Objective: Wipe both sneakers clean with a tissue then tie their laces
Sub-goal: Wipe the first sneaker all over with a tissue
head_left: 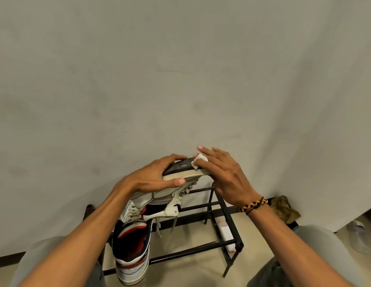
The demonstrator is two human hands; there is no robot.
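Note:
My left hand [159, 175] grips a white sneaker [166, 198] turned sole-up above the rack, fingers over its dark sole [180, 167] and thumb on the side. Loose laces [157, 225] dangle from it. My right hand [220, 172] presses a crumpled white tissue [199, 160] against the toe end of the sole. The second sneaker [132, 247], white with red and navy lining, stands on the rack below with its opening facing me.
A black metal shoe rack [228, 220] stands on a beige floor against a plain grey wall. A small white box [226, 235] lies under its right side. A brownish crumpled object [284, 210] sits by the wall at right. My knees frame the bottom corners.

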